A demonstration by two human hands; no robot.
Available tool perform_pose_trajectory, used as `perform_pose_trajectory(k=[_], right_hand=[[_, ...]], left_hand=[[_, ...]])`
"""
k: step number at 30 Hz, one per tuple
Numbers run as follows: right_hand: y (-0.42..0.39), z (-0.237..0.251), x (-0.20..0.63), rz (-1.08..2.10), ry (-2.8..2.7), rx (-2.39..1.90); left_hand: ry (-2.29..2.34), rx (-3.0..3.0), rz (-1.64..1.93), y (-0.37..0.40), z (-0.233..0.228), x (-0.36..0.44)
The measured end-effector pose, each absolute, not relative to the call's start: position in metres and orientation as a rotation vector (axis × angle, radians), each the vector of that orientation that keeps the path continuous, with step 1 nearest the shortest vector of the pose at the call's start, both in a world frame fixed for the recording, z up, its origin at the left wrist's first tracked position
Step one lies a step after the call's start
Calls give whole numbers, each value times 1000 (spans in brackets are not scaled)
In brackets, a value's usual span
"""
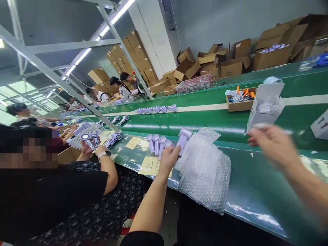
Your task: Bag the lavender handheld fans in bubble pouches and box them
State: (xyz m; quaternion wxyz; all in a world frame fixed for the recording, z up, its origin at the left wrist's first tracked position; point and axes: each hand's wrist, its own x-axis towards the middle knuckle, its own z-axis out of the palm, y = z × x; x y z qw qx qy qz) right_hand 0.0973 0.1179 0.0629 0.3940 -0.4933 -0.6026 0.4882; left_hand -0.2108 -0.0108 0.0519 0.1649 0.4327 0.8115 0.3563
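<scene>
Left hand (167, 158) is closed around a lilac handheld fan (182, 138), gripping it by the handle just left of the bubble-wrap stack (205, 171), with the fan's top end over the stack's upper left corner. Right hand (273, 143) is blurred, up in the air right of the stack; fingers look loosely curled with a thin pale strip at the fingertips, but can't tell whether it actually grips anything. The stack lies on the near green bench (256, 184), overhanging its front edge. Left of the stack: a row of more lilac fans (157, 143) lying side by side, touching each other, with a yellow note (150, 165) just in front of them. Beyond the stack, on the conveyor belt (217, 119), an open white carton (266, 104) stands upright, and a shallow cardboard tray (239, 100) with orange-handled tools sits just left of the carton. Further left of the stack, a co-worker's hand (89, 145) with a wristwatch holds two fans with round heads. Far behind the stack, piles of brown cartons (230, 65) line the wall.
</scene>
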Motion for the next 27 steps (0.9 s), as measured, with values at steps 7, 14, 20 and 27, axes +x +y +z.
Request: perform_pose_trajectory(k=[7,14,20,27], right_hand=[[35,41,37,2007,-722,-838],[19,25,138,1945,-598,-1153],[-22,26,171,2195,-774,-943],[-26,38,163,2136,-908,-968]], left_hand=[[1525,2047,644,-58,40,-130],[1375,2781,-70,-57,6,-142],[1660,2589,666,-14,6,-78],[1335,1785,1079,7,31,-41]])
